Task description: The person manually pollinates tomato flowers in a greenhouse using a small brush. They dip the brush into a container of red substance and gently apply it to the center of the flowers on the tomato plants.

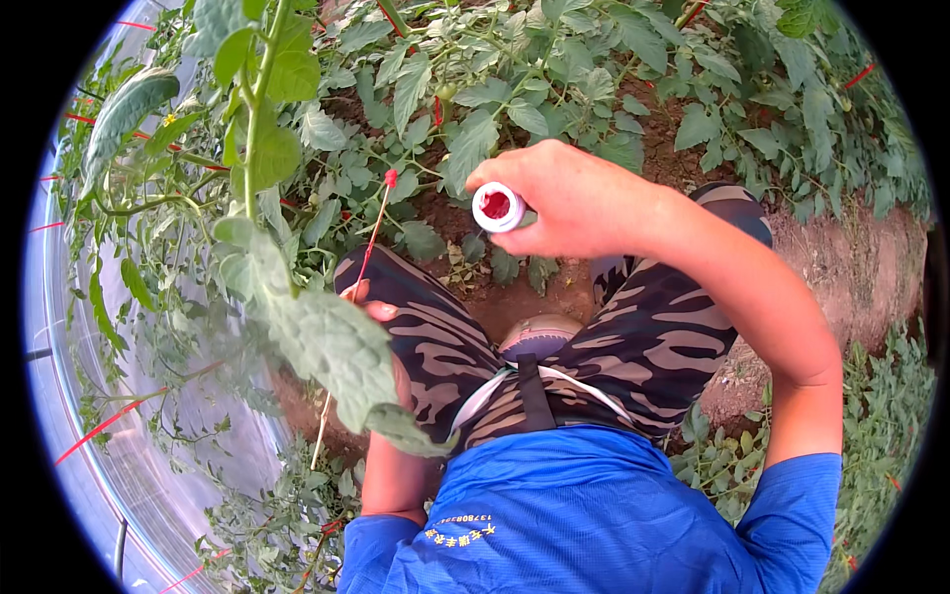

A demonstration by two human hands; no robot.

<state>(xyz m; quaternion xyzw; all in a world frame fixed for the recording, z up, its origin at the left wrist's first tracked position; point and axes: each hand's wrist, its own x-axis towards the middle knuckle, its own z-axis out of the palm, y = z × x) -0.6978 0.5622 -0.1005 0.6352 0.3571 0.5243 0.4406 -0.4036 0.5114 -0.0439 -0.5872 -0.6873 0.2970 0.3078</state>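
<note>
My right hand (568, 197) grips a small white-rimmed bottle (499, 206), its open mouth turned towards me and red matter visible inside. To its left, my left hand (377, 306) holds a thin stick (376, 226) between the fingertips. A red tip (391, 178) tops the stick, apart from the bottle. A large tomato leaf (330, 345) hangs close to the camera and hides most of the left hand and wrist. The stick's pale lower end (321, 431) shows below that leaf.
Tomato plants (475, 141) with red ties fill the ground ahead. A leafy stem (256, 126) rises close on the left, before clear plastic sheeting (96, 416). Between my camouflage-clad knees (653, 327) is brown soil (512, 297). More plants (883, 416) grow at right.
</note>
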